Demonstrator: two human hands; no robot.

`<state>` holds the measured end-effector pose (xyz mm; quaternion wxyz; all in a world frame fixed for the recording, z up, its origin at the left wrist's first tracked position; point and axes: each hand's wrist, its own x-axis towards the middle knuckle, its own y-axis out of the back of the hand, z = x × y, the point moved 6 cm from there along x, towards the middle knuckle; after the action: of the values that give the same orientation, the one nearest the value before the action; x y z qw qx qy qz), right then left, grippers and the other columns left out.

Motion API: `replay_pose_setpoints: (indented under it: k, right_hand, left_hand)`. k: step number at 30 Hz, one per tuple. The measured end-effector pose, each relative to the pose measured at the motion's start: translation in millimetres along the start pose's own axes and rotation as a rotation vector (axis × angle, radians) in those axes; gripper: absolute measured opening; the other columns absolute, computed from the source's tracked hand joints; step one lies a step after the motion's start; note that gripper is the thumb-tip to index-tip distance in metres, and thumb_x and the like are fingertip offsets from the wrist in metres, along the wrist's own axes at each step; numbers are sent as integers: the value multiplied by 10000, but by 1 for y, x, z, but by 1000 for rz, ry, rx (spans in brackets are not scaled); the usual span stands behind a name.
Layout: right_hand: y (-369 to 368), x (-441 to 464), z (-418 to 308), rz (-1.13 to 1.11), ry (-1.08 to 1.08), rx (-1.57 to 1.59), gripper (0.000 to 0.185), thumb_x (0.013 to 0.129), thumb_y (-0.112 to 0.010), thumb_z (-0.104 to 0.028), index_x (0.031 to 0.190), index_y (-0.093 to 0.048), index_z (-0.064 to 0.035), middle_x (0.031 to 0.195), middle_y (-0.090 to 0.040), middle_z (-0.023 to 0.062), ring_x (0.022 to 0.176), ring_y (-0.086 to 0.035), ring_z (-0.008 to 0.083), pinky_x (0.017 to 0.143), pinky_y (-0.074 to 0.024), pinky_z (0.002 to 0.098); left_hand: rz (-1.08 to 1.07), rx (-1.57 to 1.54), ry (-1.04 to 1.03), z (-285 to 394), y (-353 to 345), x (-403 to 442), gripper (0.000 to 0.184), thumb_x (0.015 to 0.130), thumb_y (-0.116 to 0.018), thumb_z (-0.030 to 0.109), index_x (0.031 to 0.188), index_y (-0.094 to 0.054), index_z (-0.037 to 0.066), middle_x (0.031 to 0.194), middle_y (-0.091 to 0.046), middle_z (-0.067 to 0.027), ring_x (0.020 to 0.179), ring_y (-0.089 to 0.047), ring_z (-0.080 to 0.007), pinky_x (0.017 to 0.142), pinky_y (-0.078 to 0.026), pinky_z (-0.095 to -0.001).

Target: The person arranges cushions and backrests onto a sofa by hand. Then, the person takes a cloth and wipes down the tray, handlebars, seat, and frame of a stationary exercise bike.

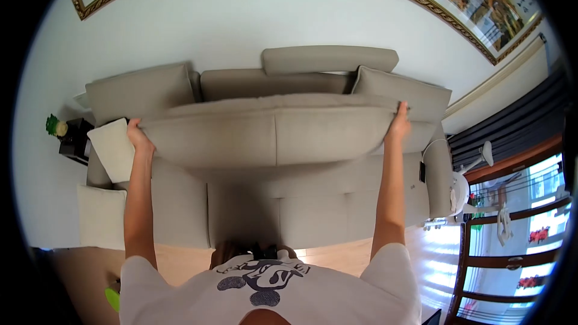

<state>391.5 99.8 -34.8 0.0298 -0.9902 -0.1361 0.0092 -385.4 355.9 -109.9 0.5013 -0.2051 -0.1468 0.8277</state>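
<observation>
A long grey-beige sofa cushion [241,135] is held up in front of me, above the seat of a sofa [313,219]. At its left end, my left hand [139,135] is closed on the cushion's edge. My right hand [398,123] grips the opposite end, with the thumb up near the top corner. Behind the held cushion, a back cushion [141,91] leans at the left and another [409,93] at the right. The sofa's headrest [331,60] stands raised between them.
Two white pillows [114,150] [101,216] lie at the sofa's left end. A black stand [75,138] with a green plant is beyond them. Framed pictures hang above. At the right are a dark curtain [512,114], a white fan-like object and glazed doors.
</observation>
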Motion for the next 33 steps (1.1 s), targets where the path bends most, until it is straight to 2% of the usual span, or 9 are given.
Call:
replay_pose_setpoints:
  k: [3, 6, 10, 11, 13, 20, 23, 30, 33]
  right_hand:
    - [-31, 47, 9, -30, 100, 73, 922, 892, -659, -577, 1412, -399, 138, 1412, -492, 266, 1264, -519, 332, 1071, -411, 400]
    - [-59, 45, 33, -186, 95, 93, 974, 940, -563, -604, 1522, -200, 88, 1591, -256, 226, 1478, -238, 304, 1208, -166, 395]
    - [-86, -5, 167, -545, 163, -115, 853, 972, -550, -546, 1444, -352, 136, 1526, -363, 273, 1434, -333, 352, 1194, -236, 414]
    - [-75, -48, 167, -539, -82, -101, 805, 968, -575, -510, 1453, -373, 100, 1532, -367, 257, 1433, -340, 355, 1184, -261, 418]
    - [-64, -79, 231, -551, -306, -380, 806, 950, -570, -518, 1551, -280, -66, 1540, -402, 162, 1413, -365, 342, 1076, -379, 527]
    - [-47, -108, 270, -622, -362, -424, 806, 956, -564, -425, 1578, -180, -87, 1531, -363, 229, 1359, -418, 361, 1042, -411, 514]
    - [-37, -118, 266, -688, -378, -415, 802, 948, -578, -382, 1579, -175, -92, 1529, -360, 232, 1316, -465, 351, 1001, -446, 478]
    - [62, -164, 306, -642, -724, -313, 805, 914, -640, -390, 1561, -240, -128, 1529, -386, 127, 1294, -478, 355, 987, -452, 501]
    - [129, -186, 339, -562, -835, -297, 780, 912, -643, -396, 1541, -273, -122, 1539, -352, 146, 1284, -481, 378, 996, -449, 519]
  left_hand:
    - [-42, -72, 29, -18, -56, 67, 235, 869, -553, 305, 923, -631, 90, 1026, -630, -54, 1056, -532, -225, 1012, -389, -392]
    - [-43, 71, -230, -45, -99, 91, 344, 928, -539, 358, 1083, -635, 65, 1103, -624, -44, 1116, -511, -219, 1076, -327, -398]
    - [-504, 326, -238, -116, -125, 7, 429, 942, -565, 322, 1241, -571, 15, 1286, -562, -96, 1259, -465, -251, 1119, -301, -402]
    - [-587, 390, -185, -133, -121, -21, 457, 946, -572, 313, 1281, -555, 2, 1332, -546, -109, 1295, -453, -259, 1129, -294, -403]
    - [-620, 585, -54, -145, -112, -87, 512, 946, -582, 308, 1341, -527, -14, 1388, -526, -129, 1337, -437, -270, 1138, -288, -398]
    - [-705, 901, 150, -175, -91, -173, 553, 948, -579, 312, 1412, -503, 22, 1453, -487, -144, 1379, -405, -276, 1129, -290, -380]
    - [-683, 890, 68, -176, -88, -200, 448, 923, -618, 315, 1308, -612, 86, 1240, -612, -21, 1153, -519, -166, 967, -389, -333]
    - [-691, 884, 169, -182, -40, -256, 304, 933, -621, 246, 1186, -666, 84, 1082, -644, -6, 979, -544, -121, 854, -431, -278]
    - [-690, 919, 240, -188, -6, -268, 270, 939, -617, 246, 1156, -669, 93, 1030, -629, 5, 920, -532, -94, 809, -439, -264]
